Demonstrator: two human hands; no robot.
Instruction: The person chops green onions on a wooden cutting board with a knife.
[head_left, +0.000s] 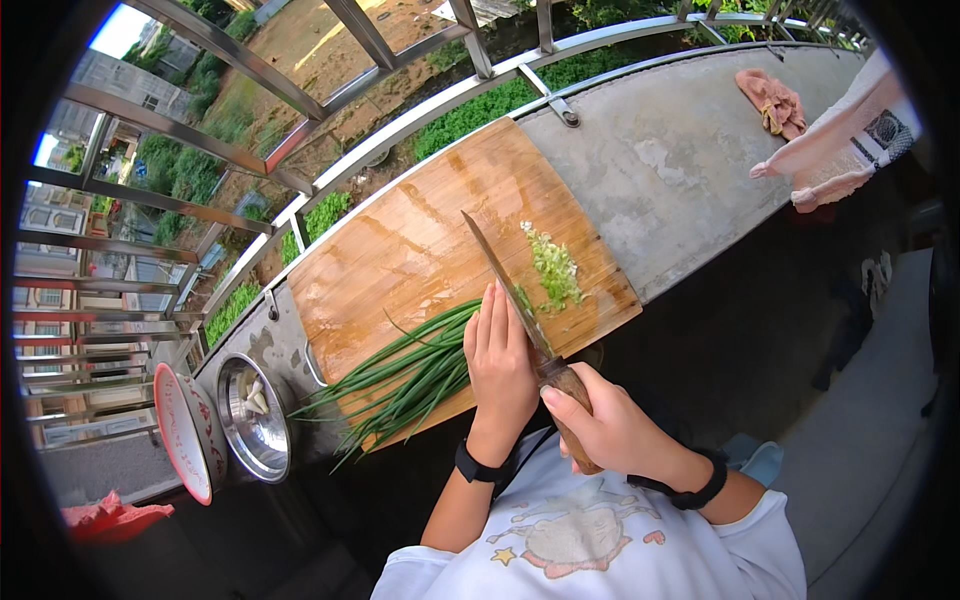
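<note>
My right hand (611, 420) grips the brown wooden handle of a kitchen knife (501, 268). Its dark blade stands on edge across a wooden cutting board (420, 232). Right beside the blade, my left hand (501, 367) presses down on a bunch of long green onions (420, 360), its fingers extended toward the far side. The green stalks trail left over the board's near-left edge. On the other side of the blade lies a strip of finely chopped green onion (553, 270), pale at its far end. My left palm hides the stalks' cut ends.
Left of the board stand a steel bowl (255, 442) holding pale pieces and a red-rimmed enamel basin (180, 435). Metal railing (442, 124) borders the concrete ledge (660, 157). A pink cloth (772, 103) and a hanging towel (840, 146) are at right, a red cloth (116, 517) at lower left.
</note>
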